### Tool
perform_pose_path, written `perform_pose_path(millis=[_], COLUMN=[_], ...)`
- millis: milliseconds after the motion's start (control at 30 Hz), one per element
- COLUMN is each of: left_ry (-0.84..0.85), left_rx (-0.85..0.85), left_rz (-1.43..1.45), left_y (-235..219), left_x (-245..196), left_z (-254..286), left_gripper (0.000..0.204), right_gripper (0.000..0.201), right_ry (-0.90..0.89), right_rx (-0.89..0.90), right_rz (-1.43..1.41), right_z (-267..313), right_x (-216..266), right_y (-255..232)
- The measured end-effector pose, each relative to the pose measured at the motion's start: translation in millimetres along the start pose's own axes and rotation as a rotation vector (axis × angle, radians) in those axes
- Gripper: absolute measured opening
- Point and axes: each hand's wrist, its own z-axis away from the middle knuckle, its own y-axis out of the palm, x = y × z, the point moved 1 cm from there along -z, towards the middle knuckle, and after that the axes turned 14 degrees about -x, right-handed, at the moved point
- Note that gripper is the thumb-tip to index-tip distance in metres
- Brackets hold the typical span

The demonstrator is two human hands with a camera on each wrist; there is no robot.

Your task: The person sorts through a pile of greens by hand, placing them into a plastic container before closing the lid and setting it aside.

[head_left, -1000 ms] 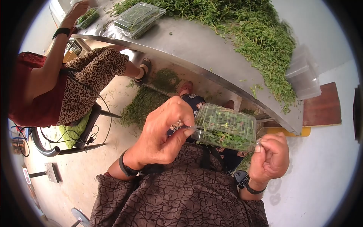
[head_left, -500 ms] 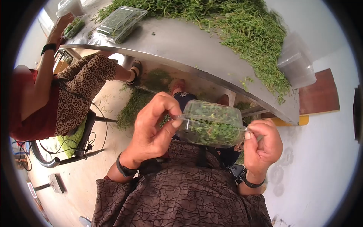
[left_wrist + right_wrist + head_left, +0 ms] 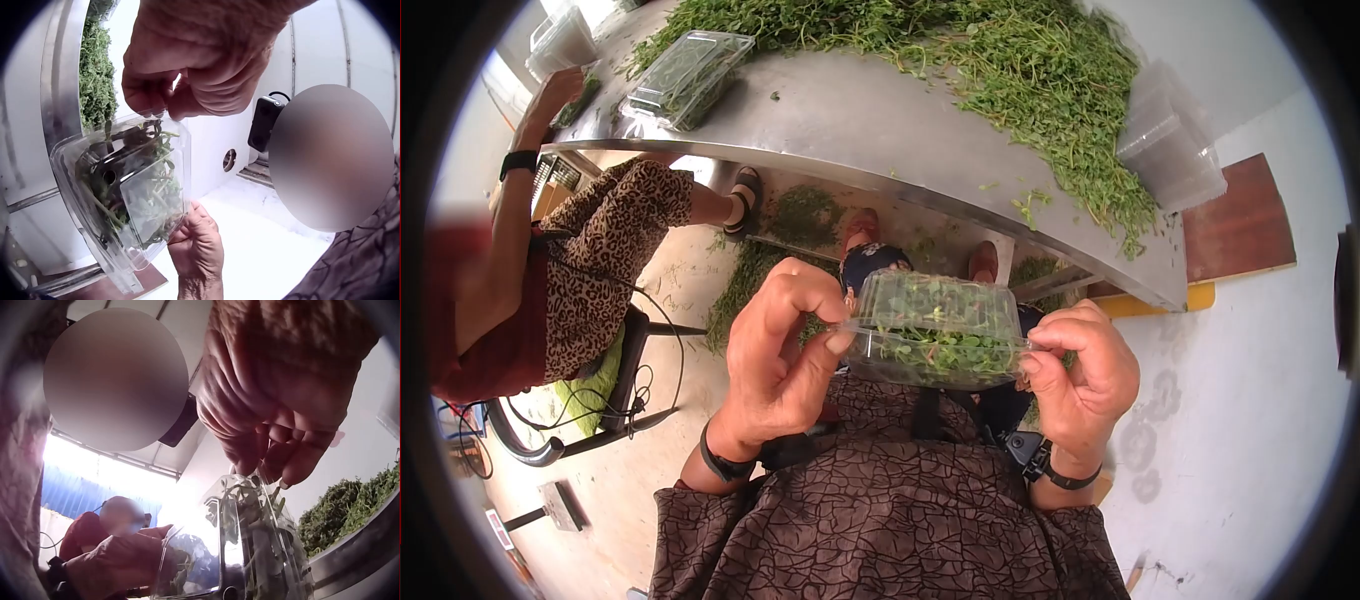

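Note:
I hold a clear plastic clamshell box (image 3: 935, 330) full of green herb sprigs in front of my chest, below the table edge. My left hand (image 3: 785, 345) pinches its left rim between thumb and forefinger. My right hand (image 3: 1080, 375) pinches the right rim. The box's lid lies closed over the greens. In the left wrist view the box (image 3: 128, 194) hangs under my left hand (image 3: 194, 62), with the right hand (image 3: 197, 247) beneath it. In the right wrist view my right hand (image 3: 281, 412) grips the box's (image 3: 247, 544) top edge.
A steel table (image 3: 880, 120) carries a big heap of loose green herbs (image 3: 1020, 70), a filled clamshell (image 3: 685, 75) at the far left and a stack of empty clear boxes (image 3: 1170, 150) at the right. Another person in a leopard-print skirt (image 3: 600, 250) sits at left. Herbs litter the floor.
Both hands have brought the box a little lower and closer to my chest, and the lid has come down over the greens. The view has shifted toward the table.

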Motion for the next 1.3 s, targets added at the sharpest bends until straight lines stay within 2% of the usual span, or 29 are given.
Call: perform_pose_path(millis=[133,200,233,300,733,1033,1300], left_ry=[-0.012,-0.019,-0.021,0.012,0.176,0.196,0.157], left_rx=[0.013,0.103,0.096,0.192,0.121,0.134,0.104], left_rz=[-0.01,-0.073,-0.085,-0.071,-0.131,-0.148,-0.15], left_y=[3,1,0,-2,0,-1,6], left_x=[-6,-7,-6,-5,-7,-12,-13], left_z=[-4,-7,-8,-10,-14,-14,-14], left_gripper=[0.022,0.024,0.024,0.015,0.025,0.027,0.03], right_gripper=[0.017,0.017,0.017,0.017,0.028,0.027,0.028], right_ry=[-0.033,-0.05,-0.051,-0.016,-0.156,-0.186,-0.14], right_rx=[-0.042,-0.05,-0.045,-0.05,0.026,-0.033,-0.024], right_rz=[0.014,0.052,0.039,0.079,0.114,0.065,0.09], right_z=[0,0,1,3,-5,-5,-3], right_x=[-2,-2,-2,-1,1,-4,-6], right_y=[-1,-2,-2,-3,-5,-2,-1])
